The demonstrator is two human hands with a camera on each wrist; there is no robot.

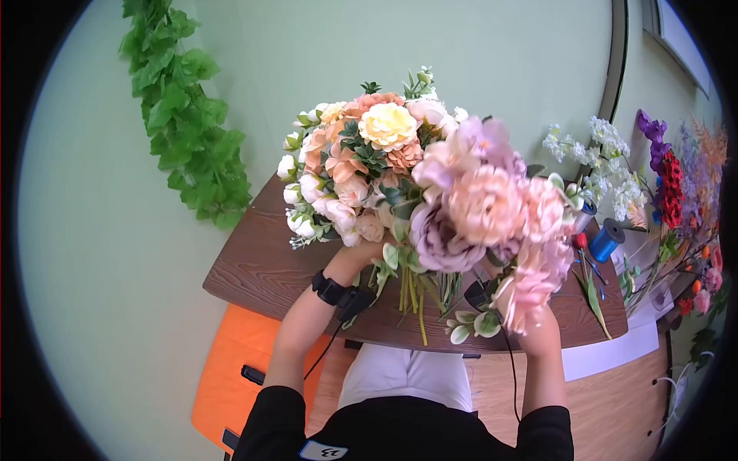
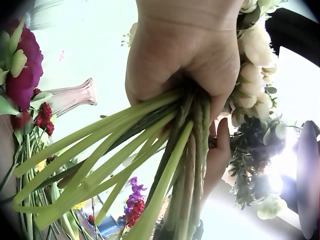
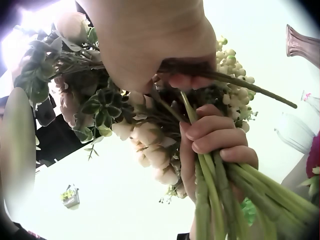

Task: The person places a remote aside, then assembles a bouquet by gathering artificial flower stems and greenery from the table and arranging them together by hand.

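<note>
A full bouquet of peach, cream and white flowers [image 1: 388, 127] stands over the table, held by my left hand [image 2: 180, 50]. The fingers [image 3: 215, 132] of that hand wrap around its bundle of green stems [image 2: 125, 145], which fan out below the fist. My right hand [image 3: 155, 45] grips a separate darker stem [image 3: 265, 95] right beside the left hand, its cut end pointing outward. Pink and mauve blooms [image 1: 488, 203] spread above the right hand and cover much of it in the head view. Leafy sprigs [image 1: 473, 324] hang next to the right wrist.
On the right of the brown table [image 1: 254, 261] stand a blue ribbon spool [image 1: 607, 240] and a red tulip [image 1: 596, 296]. Several loose flowers [image 1: 671, 188] crowd beyond them. A ribbed glass vase [image 2: 75, 97] shows in the left wrist view. An orange chair [image 1: 231, 369] is at lower left.
</note>
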